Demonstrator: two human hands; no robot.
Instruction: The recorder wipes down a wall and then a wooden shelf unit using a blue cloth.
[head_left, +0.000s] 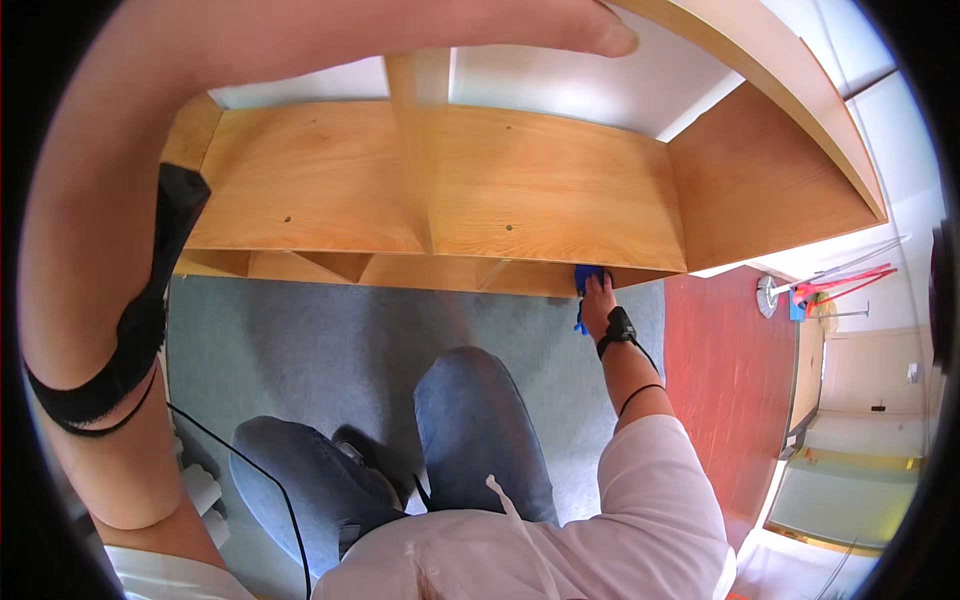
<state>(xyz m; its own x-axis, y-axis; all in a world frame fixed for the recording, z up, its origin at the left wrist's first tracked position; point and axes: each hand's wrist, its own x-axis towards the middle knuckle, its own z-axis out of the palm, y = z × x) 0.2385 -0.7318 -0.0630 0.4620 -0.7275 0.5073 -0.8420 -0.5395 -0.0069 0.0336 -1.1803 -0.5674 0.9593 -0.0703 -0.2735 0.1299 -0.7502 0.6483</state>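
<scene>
Before me stands a wooden shelf unit (555, 187) with a wide board, a vertical divider (411, 150) and a row of lower compartments (427, 270). My right hand (598, 304) reaches to the front of the lower right compartment and grips a blue cloth (587, 276), part of which hangs below the fingers. Very close to the camera, my left hand (480, 26) stretches across the top of the picture, in front of the upper part of the unit. Its fingers are mostly out of frame, so I cannot tell if it holds anything.
Under my bent knees lies a grey mat (300, 337), with red flooring (727, 390) to its right. A round-headed brush (766, 296) and red-handled cleaning tools (840, 283) stand by the right wall. A black cable (247, 461) runs down beside my left leg.
</scene>
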